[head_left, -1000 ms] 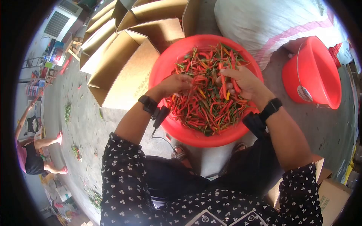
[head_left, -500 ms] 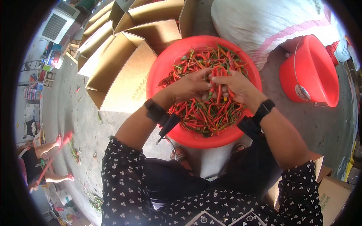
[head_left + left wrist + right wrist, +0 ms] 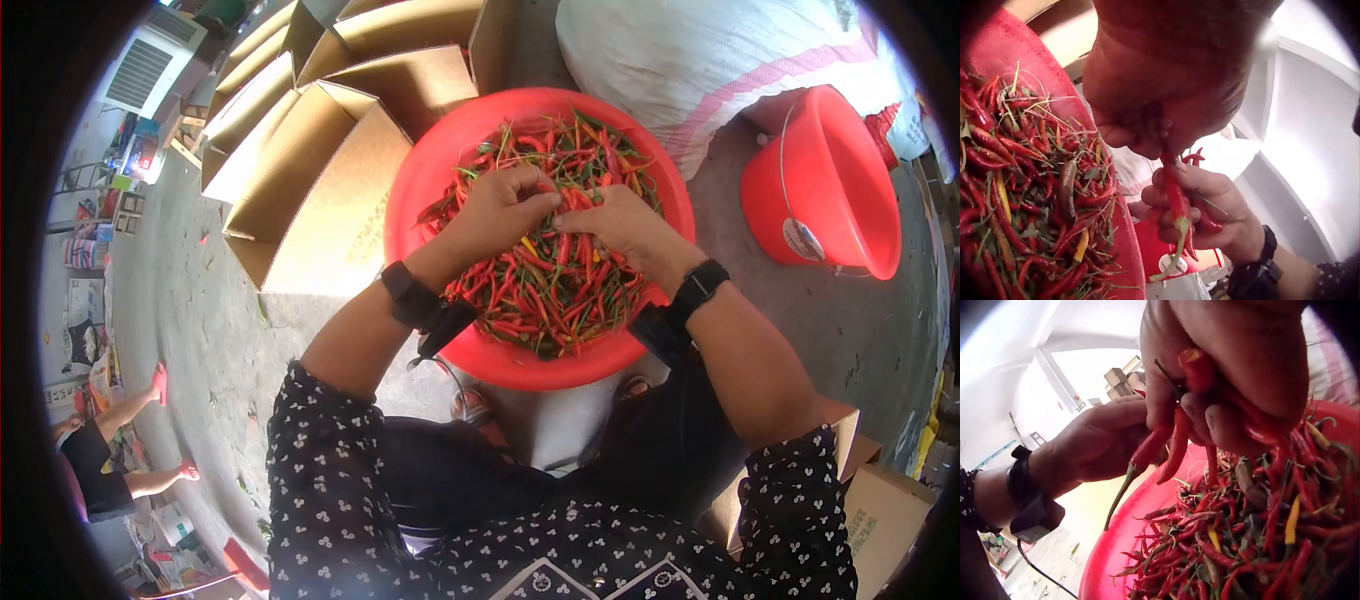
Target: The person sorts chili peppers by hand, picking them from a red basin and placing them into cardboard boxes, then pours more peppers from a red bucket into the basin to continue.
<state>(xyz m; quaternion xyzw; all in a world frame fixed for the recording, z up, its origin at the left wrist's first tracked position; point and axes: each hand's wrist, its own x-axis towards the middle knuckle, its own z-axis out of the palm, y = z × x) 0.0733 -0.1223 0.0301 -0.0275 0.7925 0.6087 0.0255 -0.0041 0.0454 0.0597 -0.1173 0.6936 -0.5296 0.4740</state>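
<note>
Over a wide red basin (image 3: 410, 165) heaped with red chili peppers (image 3: 545, 300), both hands meet at the fingertips. The right hand (image 3: 628, 225) grips several chilies, their ends poking out between its curled fingers in the right wrist view. One red chili (image 3: 1177, 195) with a long green stem hangs stem-down at the right fingers in the left wrist view. Its upper end runs to the fingertips of the left hand (image 3: 500, 212), whose thumb and bent fingers pinch there. Green stems, leaves and a few yellow chilies are mixed into the heap.
Open cardboard boxes (image 3: 335, 200) stand left of the basin. A large white sack (image 3: 640, 70) lies behind it, and a red bucket (image 3: 800, 190) tilts at the right. More cardboard (image 3: 885, 520) is at the lower right. Another person's legs (image 3: 130, 410) show at far left.
The left hand has come rightward from the heap to meet the right hand, then risen slightly with its fingers bent. The right hand keeps its chilies. The person at left has moved.
</note>
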